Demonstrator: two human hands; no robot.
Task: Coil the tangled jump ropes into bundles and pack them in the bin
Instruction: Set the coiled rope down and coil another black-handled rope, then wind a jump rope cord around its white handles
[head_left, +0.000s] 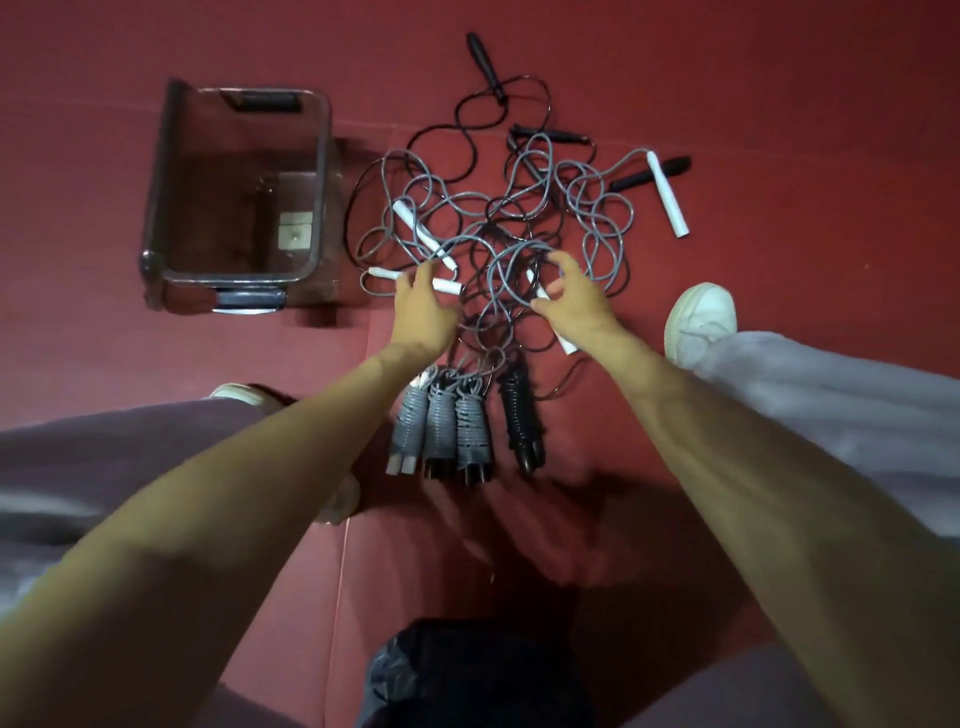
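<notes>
A tangle of grey and black jump ropes (498, 218) with white and black handles lies on the red floor. Both my hands reach into its near edge. My left hand (423, 306) lies over a white handle (447, 285), fingers spread and loose. My right hand (574, 299) hovers over grey loops, its fingers curled above a grey cord; whether it grips the cord I cannot tell. Several coiled bundles (441, 426), grey ones and a black one (522, 415), lie side by side nearer to me. The clear plastic bin (156, 208) stands at the left, with no ropes inside.
My legs in grey trousers frame the scene, with a white shoe (701, 317) right of the tangle and another (239, 392) at the left. A dark bag (467, 675) sits at the bottom centre. Loose white handle (670, 195) and black handles lie at the tangle's far right.
</notes>
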